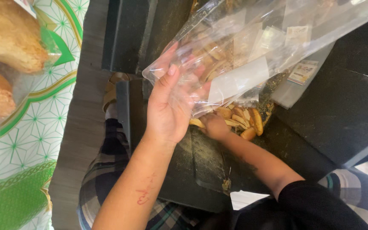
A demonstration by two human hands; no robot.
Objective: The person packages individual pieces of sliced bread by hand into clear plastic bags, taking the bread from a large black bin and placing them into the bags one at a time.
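Observation:
My left hand (169,106) grips the open edge of a clear plastic bag (252,47), holding it up and open. The bag has pale labels on it and some brown fried pieces inside. Beneath the bag's mouth my right hand (215,126) rests on a heap of golden-brown fried snack pieces (243,121), closed around a few of them. The heap lies on a dark surface (337,110), partly hidden by the bag.
At the left, a green and white patterned cloth (35,140) carries a clear bag of large golden pastries (5,47). A small flat packet (302,79) lies under the bag at right. Below, legs in checked fabric (107,170) and a sandalled foot (113,91) show.

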